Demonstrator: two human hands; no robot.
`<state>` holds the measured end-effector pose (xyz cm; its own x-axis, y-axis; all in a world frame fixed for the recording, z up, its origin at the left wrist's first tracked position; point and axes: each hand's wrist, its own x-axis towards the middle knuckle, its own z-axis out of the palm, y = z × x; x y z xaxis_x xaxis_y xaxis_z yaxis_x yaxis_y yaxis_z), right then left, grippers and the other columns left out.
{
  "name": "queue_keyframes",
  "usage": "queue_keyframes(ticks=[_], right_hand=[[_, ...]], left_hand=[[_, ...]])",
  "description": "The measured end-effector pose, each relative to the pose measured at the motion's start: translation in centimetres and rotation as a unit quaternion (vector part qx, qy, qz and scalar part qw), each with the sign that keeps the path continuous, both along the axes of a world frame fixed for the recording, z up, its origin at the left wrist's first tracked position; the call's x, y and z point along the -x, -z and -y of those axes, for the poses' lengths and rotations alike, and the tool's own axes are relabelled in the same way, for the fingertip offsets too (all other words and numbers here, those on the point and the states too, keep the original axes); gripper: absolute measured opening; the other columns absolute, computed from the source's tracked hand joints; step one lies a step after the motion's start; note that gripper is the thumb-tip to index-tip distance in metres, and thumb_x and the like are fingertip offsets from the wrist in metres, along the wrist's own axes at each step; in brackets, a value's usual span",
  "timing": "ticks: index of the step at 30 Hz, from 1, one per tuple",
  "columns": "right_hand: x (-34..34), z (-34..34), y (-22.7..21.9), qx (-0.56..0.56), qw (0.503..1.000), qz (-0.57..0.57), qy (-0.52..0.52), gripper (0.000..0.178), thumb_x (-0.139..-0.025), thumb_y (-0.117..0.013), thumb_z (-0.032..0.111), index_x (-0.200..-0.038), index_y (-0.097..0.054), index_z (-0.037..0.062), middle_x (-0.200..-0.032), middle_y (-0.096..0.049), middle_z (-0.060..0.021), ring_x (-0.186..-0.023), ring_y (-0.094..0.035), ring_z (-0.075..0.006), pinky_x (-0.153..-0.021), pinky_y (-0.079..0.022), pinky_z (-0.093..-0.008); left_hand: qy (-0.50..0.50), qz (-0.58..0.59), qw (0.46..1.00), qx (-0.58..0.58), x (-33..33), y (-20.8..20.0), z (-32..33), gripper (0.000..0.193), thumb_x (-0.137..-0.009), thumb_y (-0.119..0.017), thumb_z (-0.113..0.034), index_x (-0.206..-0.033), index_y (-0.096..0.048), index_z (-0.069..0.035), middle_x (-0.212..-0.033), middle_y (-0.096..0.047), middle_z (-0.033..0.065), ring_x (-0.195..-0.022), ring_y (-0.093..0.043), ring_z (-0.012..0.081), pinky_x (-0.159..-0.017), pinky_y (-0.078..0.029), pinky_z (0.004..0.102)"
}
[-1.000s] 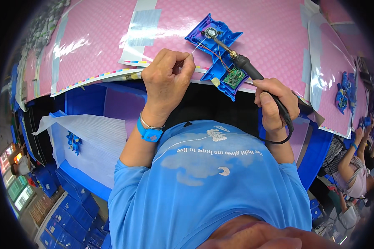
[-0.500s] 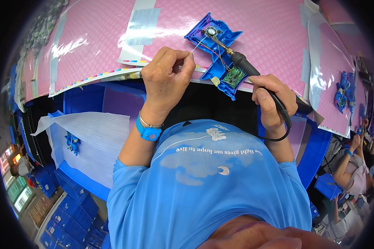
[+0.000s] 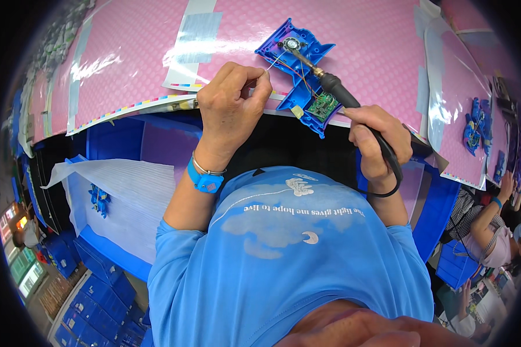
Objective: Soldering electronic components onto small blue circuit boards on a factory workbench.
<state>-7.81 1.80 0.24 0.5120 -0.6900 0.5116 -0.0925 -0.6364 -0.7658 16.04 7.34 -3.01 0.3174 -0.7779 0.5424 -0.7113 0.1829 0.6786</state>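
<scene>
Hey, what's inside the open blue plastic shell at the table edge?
Inside the blue shell are a green circuit board, a round silver part and thin wires. The soldering iron hides a strip of the interior, and whatever lies beneath the board is covered.

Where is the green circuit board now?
In the head view, the green circuit board lies above and right of centre, in the near end of the blue shell, just left of the right hand.
</scene>
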Motion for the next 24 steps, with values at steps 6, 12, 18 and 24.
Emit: queue_keyframes(ticks=[6, 12, 18, 24], right_hand=[[0.6, 0.2, 0.1, -0.017, 0.996, 0.089, -0.015, 0.026, -0.087, -0.058, 0.008, -0.103, -0.070, -0.0088, -0.068, -0.060, -0.0108, -0.058, -0.054, -0.0140, -0.052, -0.040, -0.0256], [-0.5, 0.7, -0.2, -0.030, 0.998, 0.038, -0.025, 0.026, -0.085, -0.058, 0.006, -0.101, -0.071, -0.0096, -0.071, -0.062, -0.0109, -0.058, -0.055, -0.0134, -0.053, -0.041, -0.0257], [-1.3, 1.2, -0.2, -0.045, 0.998, 0.015, -0.038, 0.024, -0.084, -0.059, 0.005, -0.100, -0.072, -0.0095, -0.072, -0.065, -0.0112, -0.058, -0.057, -0.0134, -0.053, -0.042, -0.0263], [-1.4, 1.3, -0.2, -0.041, 0.998, 0.016, -0.040, 0.024, -0.084, -0.060, 0.005, -0.100, -0.072, -0.0087, -0.072, -0.066, -0.0119, -0.058, -0.058, -0.0135, -0.053, -0.042, -0.0265]], left_hand=[[-0.023, -0.004, 1.000, 0.002, -0.5, -0.6, -0.4, 0.007, -0.080, -0.075, 0.001, -0.080, -0.069, -0.002, -0.073, -0.067, 0.0048, -0.059, -0.065, 0.0120, -0.053, -0.051, 0.0244], [-0.026, 0.015, 1.000, -0.009, -0.7, -0.4, -0.6, 0.008, -0.079, -0.075, 0.001, -0.079, -0.068, -0.003, -0.073, -0.068, 0.0054, -0.061, -0.068, 0.0149, -0.055, -0.053, 0.0253], [-0.029, 0.026, 0.999, -0.005, -0.8, -0.1, -0.7, 0.008, -0.079, -0.075, 0.002, -0.079, -0.068, -0.003, -0.073, -0.068, 0.0061, -0.061, -0.068, 0.0158, -0.056, -0.054, 0.0260], [-0.028, 0.021, 0.999, -0.019, -0.8, -0.1, -0.6, 0.008, -0.079, -0.075, 0.002, -0.079, -0.068, -0.002, -0.073, -0.068, 0.0063, -0.061, -0.069, 0.0161, -0.055, -0.054, 0.0263]])
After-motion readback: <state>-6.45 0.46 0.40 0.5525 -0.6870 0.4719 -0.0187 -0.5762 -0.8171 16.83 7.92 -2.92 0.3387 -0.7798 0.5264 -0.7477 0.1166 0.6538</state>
